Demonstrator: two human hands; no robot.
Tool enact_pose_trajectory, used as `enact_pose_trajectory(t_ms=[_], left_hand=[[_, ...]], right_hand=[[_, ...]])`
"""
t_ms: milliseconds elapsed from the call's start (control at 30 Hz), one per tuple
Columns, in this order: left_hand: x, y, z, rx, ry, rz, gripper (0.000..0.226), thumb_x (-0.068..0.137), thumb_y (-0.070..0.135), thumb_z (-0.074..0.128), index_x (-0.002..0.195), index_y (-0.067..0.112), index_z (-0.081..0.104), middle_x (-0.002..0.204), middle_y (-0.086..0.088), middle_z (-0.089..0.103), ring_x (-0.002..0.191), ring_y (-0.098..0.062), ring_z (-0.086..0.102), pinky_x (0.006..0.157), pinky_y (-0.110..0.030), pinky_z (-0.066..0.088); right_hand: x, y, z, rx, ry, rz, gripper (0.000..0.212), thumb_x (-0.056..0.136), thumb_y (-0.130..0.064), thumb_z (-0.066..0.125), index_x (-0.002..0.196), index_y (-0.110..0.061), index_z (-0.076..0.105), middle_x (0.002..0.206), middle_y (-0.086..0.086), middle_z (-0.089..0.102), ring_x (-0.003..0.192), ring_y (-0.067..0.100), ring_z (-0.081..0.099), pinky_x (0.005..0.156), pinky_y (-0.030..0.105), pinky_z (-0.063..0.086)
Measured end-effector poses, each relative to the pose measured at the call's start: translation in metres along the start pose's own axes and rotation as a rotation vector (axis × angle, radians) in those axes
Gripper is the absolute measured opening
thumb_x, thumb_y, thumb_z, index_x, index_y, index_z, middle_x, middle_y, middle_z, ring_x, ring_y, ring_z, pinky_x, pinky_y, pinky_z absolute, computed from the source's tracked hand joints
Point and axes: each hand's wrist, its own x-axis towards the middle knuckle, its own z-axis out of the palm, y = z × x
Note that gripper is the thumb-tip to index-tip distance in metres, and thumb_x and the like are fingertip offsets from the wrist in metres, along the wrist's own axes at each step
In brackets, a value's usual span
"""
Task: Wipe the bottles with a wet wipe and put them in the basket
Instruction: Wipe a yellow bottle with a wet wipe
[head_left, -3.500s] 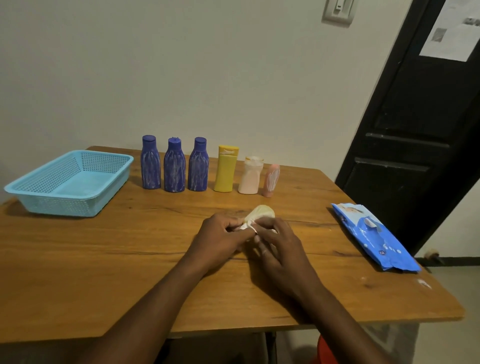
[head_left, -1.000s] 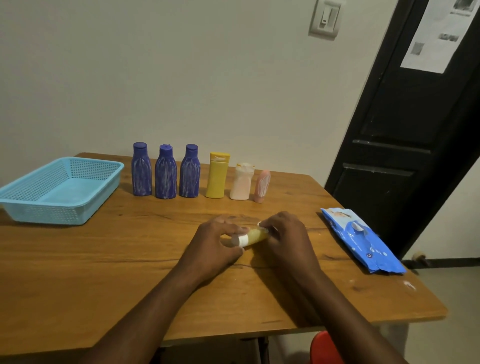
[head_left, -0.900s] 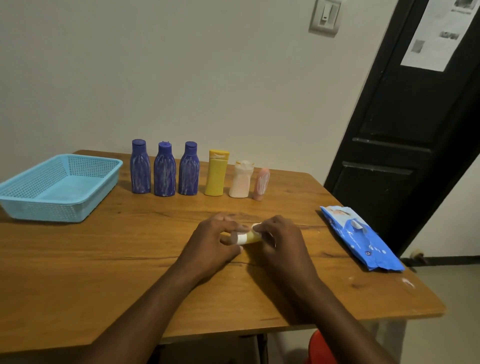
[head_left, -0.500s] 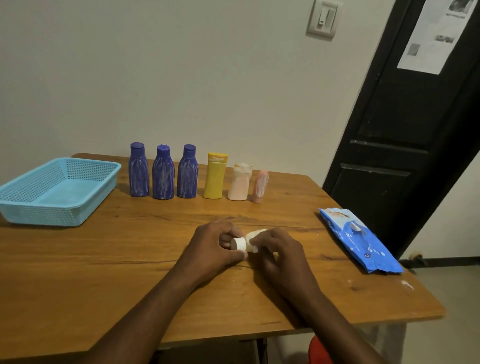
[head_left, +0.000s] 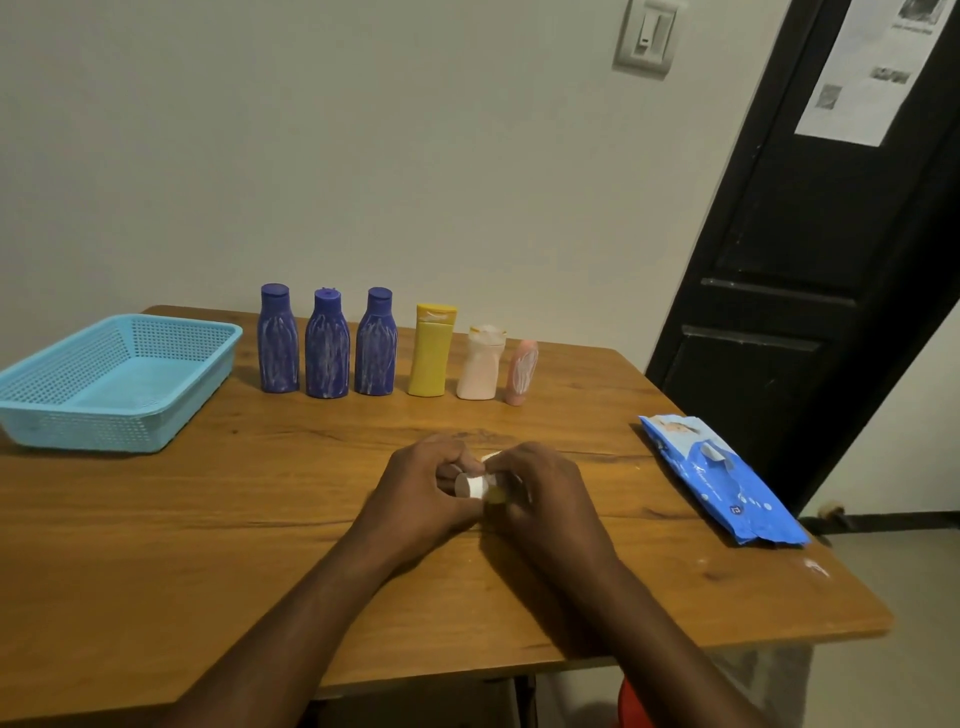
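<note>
At the left edge of the frame, a light blue perforated plastic basket (head_left: 119, 382) sits on a brown wooden table (head_left: 208, 545), with nothing visible inside it. To its right, along the table's far edge in the middle of the frame, six bottles stand upright in a row: three dark blue plastic bottles (head_left: 326, 345) streaked with white smears, then a yellow flip-top bottle (head_left: 431, 351), a squat pale pink bottle (head_left: 480, 364) and a slim salmon-pink bottle (head_left: 521, 373), also smeared. Below the row, at the centre of the frame, two bare hands meet just above the tabletop. The left hand (head_left: 421, 493) is curled with its fingers closed around the white-capped end of a small pale yellow bottle (head_left: 480, 487). The right hand (head_left: 545, 501) is cupped closed over the rest of that bottle, and a sliver of white shows at its fingertips; that is probably the wet wipe, though it is too hidden to be sure. The little bottle looks light and rigid, likely slick once damp, so a pinch across the cap and a wrap around the body seems the secure hold. At the right of the frame, a blue plastic pack of wet wipes (head_left: 719, 480) lies flat near the table's edge, well apart from the hands, with a black door (head_left: 810, 260) behind it
</note>
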Motion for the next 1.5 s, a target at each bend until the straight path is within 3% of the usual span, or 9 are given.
enact_pose_trajectory(t_ms=[100, 233, 500, 733, 1033, 1167, 1267, 1400, 1500], left_hand=[[-0.001, 0.001, 0.001, 0.003, 0.016, 0.033, 0.036, 0.066, 0.011, 0.092, 0.092, 0.028, 0.073, 0.103, 0.016, 0.066, 0.094, 0.002, 0.065, 0.077, -0.015, 0.056], [0.000, 0.000, 0.003, 0.034, 0.023, 0.087, 0.034, 0.066, 0.008, 0.092, 0.092, 0.022, 0.075, 0.104, 0.016, 0.065, 0.095, 0.001, 0.063, 0.075, -0.009, 0.051], [0.000, 0.004, 0.002, 0.077, 0.026, 0.150, 0.032, 0.073, 0.006, 0.087, 0.095, 0.027, 0.075, 0.105, 0.015, 0.063, 0.097, -0.003, 0.064, 0.080, -0.017, 0.057], [-0.001, 0.000, 0.004, 0.045, 0.036, 0.200, 0.033, 0.072, 0.002, 0.085, 0.093, 0.026, 0.075, 0.104, 0.017, 0.064, 0.101, -0.003, 0.064, 0.082, -0.039, 0.062], [-0.001, 0.002, 0.004, 0.095, 0.005, 0.273, 0.030, 0.077, 0.000, 0.080, 0.093, 0.024, 0.073, 0.102, 0.014, 0.063, 0.098, -0.003, 0.062, 0.078, -0.026, 0.057], [-0.001, 0.001, 0.005, 0.092, 0.036, 0.273, 0.032, 0.074, -0.001, 0.082, 0.094, 0.023, 0.074, 0.103, 0.015, 0.063, 0.100, -0.002, 0.062, 0.080, -0.028, 0.058], [-0.002, 0.000, 0.005, 0.059, 0.062, 0.239, 0.032, 0.073, 0.002, 0.085, 0.097, 0.022, 0.076, 0.105, 0.016, 0.065, 0.103, -0.001, 0.063, 0.083, -0.024, 0.058], [-0.001, 0.003, 0.001, -0.002, 0.119, 0.138, 0.035, 0.072, 0.007, 0.087, 0.100, 0.024, 0.078, 0.108, 0.017, 0.069, 0.104, 0.003, 0.064, 0.084, -0.016, 0.055], [0.001, 0.005, -0.004, -0.117, 0.162, 0.003, 0.038, 0.070, 0.009, 0.090, 0.102, 0.025, 0.078, 0.109, 0.016, 0.071, 0.100, 0.001, 0.067, 0.078, -0.018, 0.058]], right_hand=[[0.004, 0.013, -0.010, 0.064, 0.027, 0.101, 0.024, 0.090, -0.010, 0.069, 0.111, -0.019, 0.073, 0.108, -0.005, 0.070, 0.100, 0.008, 0.062, 0.090, 0.034, 0.056], [0.011, 0.026, -0.020, 0.005, -0.011, 0.221, 0.026, 0.094, -0.007, 0.063, 0.115, -0.019, 0.071, 0.118, -0.001, 0.069, 0.107, 0.009, 0.060, 0.095, 0.032, 0.054], [0.010, 0.008, -0.003, 0.078, 0.016, -0.038, 0.030, 0.086, -0.001, 0.068, 0.109, -0.019, 0.076, 0.104, -0.004, 0.071, 0.096, 0.010, 0.062, 0.085, 0.035, 0.056], [0.026, 0.032, -0.015, -0.029, -0.023, 0.178, 0.029, 0.093, -0.005, 0.064, 0.117, -0.019, 0.070, 0.121, 0.000, 0.066, 0.111, 0.014, 0.058, 0.096, 0.034, 0.052], [0.023, 0.009, -0.006, -0.036, -0.042, -0.078, 0.028, 0.087, -0.006, 0.072, 0.113, -0.018, 0.075, 0.113, 0.001, 0.067, 0.104, 0.015, 0.057, 0.087, 0.033, 0.052], [0.030, 0.025, -0.011, -0.044, -0.011, 0.067, 0.035, 0.088, 0.003, 0.066, 0.117, -0.014, 0.075, 0.113, 0.005, 0.069, 0.103, 0.019, 0.062, 0.090, 0.036, 0.054], [0.022, 0.034, -0.008, 0.014, 0.034, 0.198, 0.032, 0.092, -0.003, 0.065, 0.120, -0.017, 0.073, 0.117, 0.000, 0.069, 0.104, 0.009, 0.060, 0.091, 0.026, 0.052], [0.008, 0.038, -0.003, 0.241, 0.141, 0.309, 0.030, 0.092, -0.004, 0.065, 0.115, -0.020, 0.075, 0.114, -0.007, 0.072, 0.099, -0.003, 0.061, 0.082, 0.010, 0.049], [-0.003, 0.033, -0.004, 0.440, 0.223, 0.338, 0.027, 0.094, -0.006, 0.065, 0.110, -0.025, 0.077, 0.111, -0.012, 0.073, 0.105, -0.002, 0.064, 0.090, 0.019, 0.055]])
